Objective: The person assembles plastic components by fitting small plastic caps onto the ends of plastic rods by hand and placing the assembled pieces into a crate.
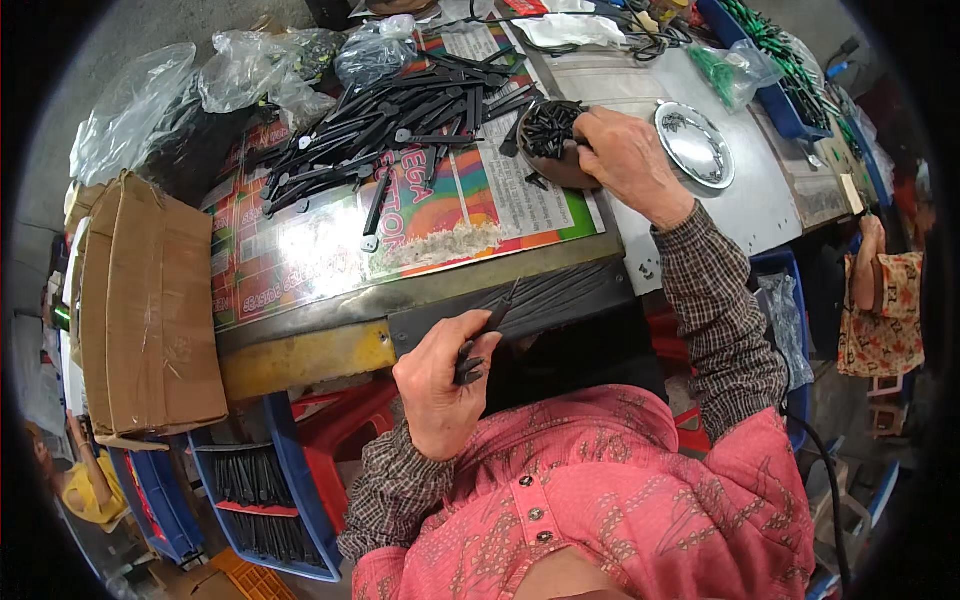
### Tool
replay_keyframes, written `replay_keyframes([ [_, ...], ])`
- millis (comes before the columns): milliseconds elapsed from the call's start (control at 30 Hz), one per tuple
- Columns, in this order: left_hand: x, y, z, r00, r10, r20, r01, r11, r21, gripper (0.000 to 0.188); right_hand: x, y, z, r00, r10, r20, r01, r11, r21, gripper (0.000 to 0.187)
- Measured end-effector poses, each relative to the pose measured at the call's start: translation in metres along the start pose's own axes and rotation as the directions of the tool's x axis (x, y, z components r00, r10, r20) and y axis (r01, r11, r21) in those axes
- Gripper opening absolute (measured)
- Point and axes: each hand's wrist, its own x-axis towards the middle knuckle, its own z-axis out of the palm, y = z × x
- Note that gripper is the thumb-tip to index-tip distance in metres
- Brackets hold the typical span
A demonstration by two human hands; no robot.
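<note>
My left hand (445, 385) is closed around a black slender piece (500, 308) with a thin pointed tip, held just off the table's front edge. The dark ends of one or more pieces show below its fingers. At the right side of a round brown bowl (562, 172) is my right hand (632, 160), its fingers bent together at the rim; what they pinch, if anything, is hidden. Small black parts (550, 128) fill the bowl. To its left lies a heap of long flat black plastic strips (400, 120), one strip (376, 212) apart from the pile.
A round metal dish (695, 145) holding small dark pieces stands right of my right hand. A cardboard box (150, 310) sits at the table's left end. Clear plastic bags (265, 70) lie behind. Blue bins (270, 490) stand below left. Other people work at both sides.
</note>
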Motion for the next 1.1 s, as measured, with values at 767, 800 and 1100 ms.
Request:
replay_keyframes([
  [767, -0.019, 0.012, 0.006, 0.999, 0.009, 0.048, -0.008, 1.000, -0.007, 0.016, -0.073, -0.121, -0.052, 0.941, 0.190, 0.282, -0.277, -0.053, 0.959, 0.015],
  [800, -0.020, 0.014, 0.005, 0.999, 0.009, 0.044, -0.009, 1.000, -0.012, 0.016, -0.073, -0.122, -0.052, 0.943, 0.190, 0.274, -0.271, -0.041, 0.962, 0.015],
  [1100, -0.021, 0.015, 0.005, 0.998, -0.044, 0.041, 0.046, 0.998, -0.053, 0.020, -0.079, -0.129, -0.043, 0.961, 0.164, 0.222, -0.222, -0.018, 0.975, 0.020],
])
